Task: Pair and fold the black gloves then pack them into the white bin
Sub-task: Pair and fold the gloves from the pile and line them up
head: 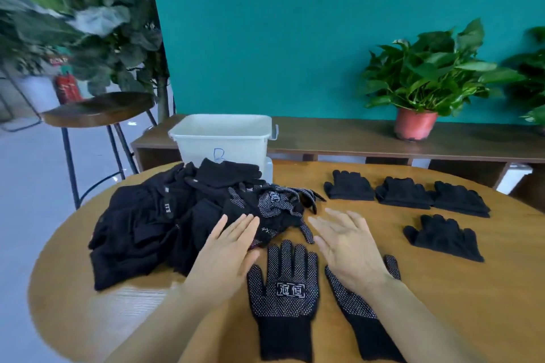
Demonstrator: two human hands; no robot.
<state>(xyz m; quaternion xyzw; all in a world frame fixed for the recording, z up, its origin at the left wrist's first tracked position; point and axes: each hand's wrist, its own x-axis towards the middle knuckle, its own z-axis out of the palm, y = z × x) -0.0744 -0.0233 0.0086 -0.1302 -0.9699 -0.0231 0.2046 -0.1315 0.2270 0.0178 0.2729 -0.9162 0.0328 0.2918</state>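
Observation:
A dotted black glove (283, 292) lies flat, palm up, on the round wooden table (442, 303) in front of me. A second dotted glove (354, 309) lies to its right, partly under my right hand (351, 247), which is open with flat fingers. My left hand (227, 250) is open too, hovering at the edge of a big heap of black gloves (177, 215). The white bin (224, 138) stands behind the heap. Several folded black pairs (401, 193) lie at the right of the table.
A low wooden shelf (368, 135) runs behind the table with a potted plant (418, 91) on it. A bar stool (97, 109) stands at the left, beside a tall leafy plant (73, 18).

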